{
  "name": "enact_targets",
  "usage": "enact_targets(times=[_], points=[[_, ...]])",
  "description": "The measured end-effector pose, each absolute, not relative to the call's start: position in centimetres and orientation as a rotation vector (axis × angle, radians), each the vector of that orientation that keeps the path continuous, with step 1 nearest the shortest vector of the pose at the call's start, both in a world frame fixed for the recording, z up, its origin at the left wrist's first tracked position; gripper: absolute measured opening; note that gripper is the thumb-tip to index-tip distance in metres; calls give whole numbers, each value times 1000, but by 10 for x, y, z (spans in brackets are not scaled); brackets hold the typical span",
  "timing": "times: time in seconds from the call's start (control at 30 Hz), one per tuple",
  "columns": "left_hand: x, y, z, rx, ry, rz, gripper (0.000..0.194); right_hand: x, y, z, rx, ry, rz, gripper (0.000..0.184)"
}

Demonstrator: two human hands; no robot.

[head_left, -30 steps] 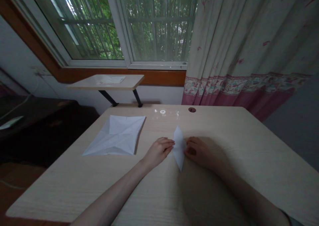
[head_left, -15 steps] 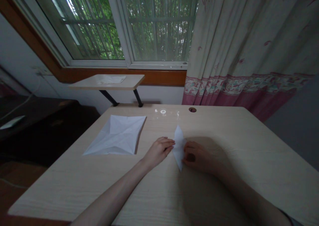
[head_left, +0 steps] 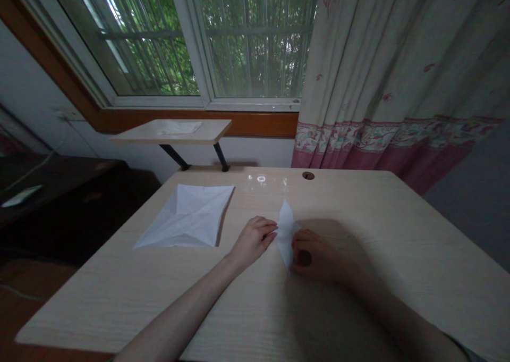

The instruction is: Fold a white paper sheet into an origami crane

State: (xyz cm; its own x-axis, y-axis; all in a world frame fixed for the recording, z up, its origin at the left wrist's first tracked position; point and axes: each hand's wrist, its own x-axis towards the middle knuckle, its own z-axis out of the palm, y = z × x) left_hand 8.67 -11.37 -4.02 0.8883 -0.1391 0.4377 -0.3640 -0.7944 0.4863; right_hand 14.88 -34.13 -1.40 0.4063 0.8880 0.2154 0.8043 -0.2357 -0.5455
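A small piece of folded white paper (head_left: 285, 226), long and pointed at both ends, lies on the table between my hands. My left hand (head_left: 255, 240) has its fingertips closed on the paper's left edge. On the opposite side my right hand (head_left: 319, 255) pinches the lower right edge, its thumb and fingers curled into a ring. A small white corner sticks out above the right fingers. What lies beneath those fingertips is hidden.
A larger creased sheet of white paper (head_left: 191, 218) rests on the pale wooden table (head_left: 239, 314) at left. Behind it stands a raised shelf (head_left: 143, 132) on black legs, with a white paper (head_left: 181, 127) on top. A round cable hole (head_left: 308, 176) is near the back edge.
My right hand has slid slightly down along the paper's right edge, so more of the corner above it shows. My left hand has barely moved.
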Motion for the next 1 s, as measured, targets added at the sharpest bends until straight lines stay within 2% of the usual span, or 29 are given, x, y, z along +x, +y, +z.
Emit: enact_targets(times=[0.13, 0.27, 0.57, 0.77, 1.0], points=[[85, -113, -36, 2544, -318, 516, 15, 151, -340, -20, -2003, -1428, 177, 12], [83, -115, -31, 2618, -278, 489, 15, 155, -339, -27, -2056, -1356, 84, 19], [81, -118, -29, 2684, -259, 516, 16, 165, -336, -37, -2216, -1315, -143, 12], [78, -120, -25, 2684, -300, 478, 28, 164, -336, -36, -2212, -1273, -119, 9], [74, -124, -22, 2687, -292, 424, 54, 168, -336, -42, -2210, -1262, -124, 8]])
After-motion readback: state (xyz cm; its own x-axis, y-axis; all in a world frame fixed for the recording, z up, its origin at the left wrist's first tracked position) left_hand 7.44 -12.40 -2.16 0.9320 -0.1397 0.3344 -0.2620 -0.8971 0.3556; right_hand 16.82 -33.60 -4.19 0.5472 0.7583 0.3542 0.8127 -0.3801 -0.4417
